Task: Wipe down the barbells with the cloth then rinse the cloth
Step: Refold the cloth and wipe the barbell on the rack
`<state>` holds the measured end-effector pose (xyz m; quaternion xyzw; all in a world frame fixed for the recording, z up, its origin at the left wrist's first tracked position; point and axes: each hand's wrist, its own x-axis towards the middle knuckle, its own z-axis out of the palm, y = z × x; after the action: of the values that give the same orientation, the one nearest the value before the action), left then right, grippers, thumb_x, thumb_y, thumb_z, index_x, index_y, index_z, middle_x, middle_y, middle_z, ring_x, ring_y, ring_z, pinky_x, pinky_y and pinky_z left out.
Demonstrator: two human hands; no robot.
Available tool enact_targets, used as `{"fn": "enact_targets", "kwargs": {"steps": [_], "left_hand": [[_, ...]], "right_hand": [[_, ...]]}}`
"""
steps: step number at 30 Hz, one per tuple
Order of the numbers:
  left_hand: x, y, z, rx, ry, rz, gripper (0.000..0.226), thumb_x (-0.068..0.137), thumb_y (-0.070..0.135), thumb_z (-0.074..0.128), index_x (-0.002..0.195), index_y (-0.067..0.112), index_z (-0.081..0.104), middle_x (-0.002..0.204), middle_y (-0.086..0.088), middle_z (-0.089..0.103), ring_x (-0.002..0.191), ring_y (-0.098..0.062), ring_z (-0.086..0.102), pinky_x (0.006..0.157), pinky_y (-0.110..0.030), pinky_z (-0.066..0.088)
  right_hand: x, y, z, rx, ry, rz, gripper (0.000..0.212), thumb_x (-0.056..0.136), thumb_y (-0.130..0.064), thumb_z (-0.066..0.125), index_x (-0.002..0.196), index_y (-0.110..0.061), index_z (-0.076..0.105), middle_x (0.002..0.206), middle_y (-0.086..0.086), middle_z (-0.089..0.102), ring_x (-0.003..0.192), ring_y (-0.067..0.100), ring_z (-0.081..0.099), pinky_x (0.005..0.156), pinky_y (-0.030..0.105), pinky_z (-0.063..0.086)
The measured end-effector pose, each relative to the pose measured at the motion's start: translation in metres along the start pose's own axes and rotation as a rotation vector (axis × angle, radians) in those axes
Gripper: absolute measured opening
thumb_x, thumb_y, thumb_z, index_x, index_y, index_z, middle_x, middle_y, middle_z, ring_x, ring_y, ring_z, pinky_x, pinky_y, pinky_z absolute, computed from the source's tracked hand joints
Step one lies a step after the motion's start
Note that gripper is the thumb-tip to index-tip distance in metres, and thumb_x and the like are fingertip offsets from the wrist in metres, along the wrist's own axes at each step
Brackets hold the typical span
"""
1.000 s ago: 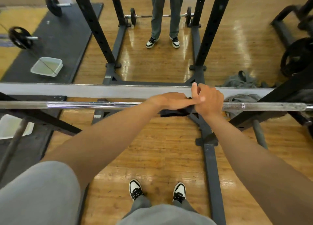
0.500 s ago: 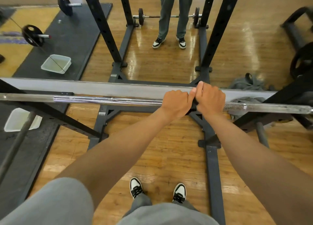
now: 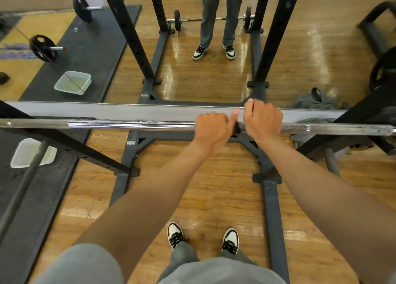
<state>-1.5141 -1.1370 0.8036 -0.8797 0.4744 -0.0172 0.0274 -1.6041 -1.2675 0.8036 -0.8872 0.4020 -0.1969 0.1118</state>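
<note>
- Tub [image 3: 32, 154] of white plastic sits at the frame's left edge on the dark mat [image 3: 12, 230], partly behind a rack beam.
- We see the barbell [image 3: 132, 125] run across the whole frame at mid-height, resting on the black rack [image 3: 270, 208].
- Our left hand [image 3: 211, 128] curls around the bar just right of centre.
- Between our hands a dark scrap of cloth [image 3: 236, 129] shows on the bar, mostly hidden.
- Our right hand [image 3: 263, 120] grips the bar beside the left, fingers curled over; the hands almost touch.
- Grey fabric [image 3: 315, 103] lies heaped on the wood floor at the right.
</note>
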Motion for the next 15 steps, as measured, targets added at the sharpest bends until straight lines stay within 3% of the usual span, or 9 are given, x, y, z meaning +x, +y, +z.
{"fn": "enact_targets", "kwargs": {"steps": [1,2,3,5,7,10,11,13,15], "left_hand": [[-0.003,-0.025,0.007,0.046,0.017,-0.008,0.105,0.094,0.051,-0.024,0.113,0.017,0.074,0.076,-0.009,0.067,0.061,-0.028,0.048,0.052,-0.031,0.014],[-0.009,-0.049,0.011,0.041,0.08,-0.079,0.101,0.095,0.051,-0.02,0.109,0.016,0.074,0.073,-0.01,0.065,0.06,-0.027,0.044,0.053,-0.032,0.017],[-0.016,-0.067,0.016,-0.012,0.16,-0.182,0.094,0.098,0.052,-0.011,0.088,0.014,0.074,0.063,-0.007,0.059,0.056,-0.026,0.041,0.055,-0.033,0.023],[-0.02,-0.072,0.012,-0.13,0.201,-0.31,0.081,0.102,0.059,0.0,0.05,0.018,0.047,0.048,0.001,0.043,0.05,-0.026,0.041,0.062,-0.037,0.036],[-0.018,-0.042,0.001,-0.2,0.155,-0.275,0.078,0.099,0.067,0.003,0.049,0.021,0.04,0.05,0.001,0.045,0.054,-0.027,0.047,0.068,-0.038,0.041],[-0.006,0.024,-0.01,-0.262,0.136,-0.079,0.062,0.103,0.064,0.024,0.056,0.029,0.045,0.05,0.001,0.051,0.051,-0.025,0.051,0.063,-0.036,0.043],[-0.005,0.034,-0.011,-0.243,0.12,-0.056,0.066,0.102,0.065,0.02,0.055,0.027,0.047,0.05,0.001,0.052,0.051,-0.026,0.053,0.061,-0.035,0.041],[-0.004,0.02,-0.005,-0.168,0.078,-0.068,0.08,0.099,0.064,0.005,0.057,0.021,0.057,0.056,-0.002,0.058,0.057,-0.028,0.059,0.059,-0.033,0.034],[-0.011,-0.026,0.006,-0.128,0.124,-0.149,0.082,0.101,0.058,0.005,0.057,0.015,0.059,0.058,-0.007,0.062,0.058,-0.031,0.061,0.058,-0.032,0.029]], "right_hand": [[-0.001,0.0,0.0,0.008,0.011,-0.007,0.049,0.108,-0.03,0.031,0.074,-0.011,0.062,0.064,0.011,0.06,0.059,0.032,0.054,0.058,0.036,0.033],[-0.001,0.0,0.002,0.019,0.02,-0.013,0.05,0.107,-0.031,0.03,0.07,-0.012,0.058,0.06,0.008,0.056,0.056,0.031,0.052,0.056,0.035,0.033],[-0.003,-0.001,0.003,0.021,0.028,-0.012,0.051,0.107,-0.032,0.029,0.068,-0.013,0.056,0.057,0.006,0.053,0.052,0.029,0.051,0.054,0.034,0.033],[-0.002,-0.002,0.005,0.009,0.047,-0.008,0.053,0.106,-0.035,0.028,0.065,-0.014,0.054,0.054,0.004,0.05,0.049,0.026,0.048,0.051,0.031,0.029],[-0.004,-0.001,0.007,0.007,0.033,-0.03,0.05,0.105,-0.033,0.03,0.066,-0.014,0.053,0.055,0.004,0.05,0.05,0.027,0.049,0.051,0.031,0.025],[-0.001,0.005,0.006,-0.053,0.012,-0.068,0.034,0.1,-0.028,0.037,0.074,-0.015,0.056,0.067,0.009,0.061,0.061,0.034,0.058,0.056,0.033,0.028],[-0.002,0.007,0.005,-0.068,0.01,-0.072,0.031,0.099,-0.027,0.038,0.076,-0.017,0.056,0.07,0.01,0.062,0.063,0.034,0.057,0.058,0.034,0.028],[-0.003,0.008,0.004,-0.044,0.007,-0.058,0.033,0.1,-0.027,0.036,0.073,-0.017,0.052,0.067,0.008,0.058,0.06,0.031,0.05,0.058,0.034,0.025],[-0.004,0.006,0.005,0.021,-0.001,-0.048,0.038,0.099,-0.029,0.031,0.067,-0.016,0.047,0.057,0.002,0.049,0.053,0.025,0.042,0.052,0.033,0.019]]}}
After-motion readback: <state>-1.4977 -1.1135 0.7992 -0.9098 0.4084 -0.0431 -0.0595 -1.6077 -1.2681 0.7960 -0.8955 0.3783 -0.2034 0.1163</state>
